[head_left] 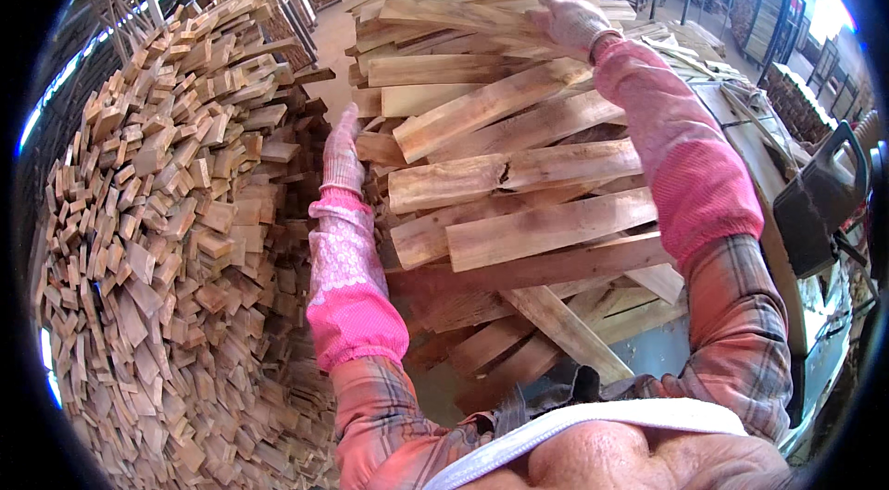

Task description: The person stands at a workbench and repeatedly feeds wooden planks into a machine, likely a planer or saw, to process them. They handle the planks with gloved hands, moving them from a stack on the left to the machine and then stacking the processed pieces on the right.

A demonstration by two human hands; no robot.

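Both my hands wear pale knitted gloves, with pink sleeve covers over plaid sleeves. At the far side of a heap of loose planks, my right hand [572, 25] has its fingers over the right end of a light wooden plank [454, 16]. My left hand [343, 152] is at the heap's left edge, fingers stretched out beside the ends of several planks and holding nothing I can see. Between my arms lie a tilted plank [491, 108], a knotted plank [519, 173] and a paler plank [556, 227], one over another.
A tall stack of short wood pieces [157, 249] rises close on the left. To the right are a dark plastic container [820, 198] and a table edge [755, 166]. Further stacked wood [764, 4] stands at the back right. One plank [567, 332] slants near my body.
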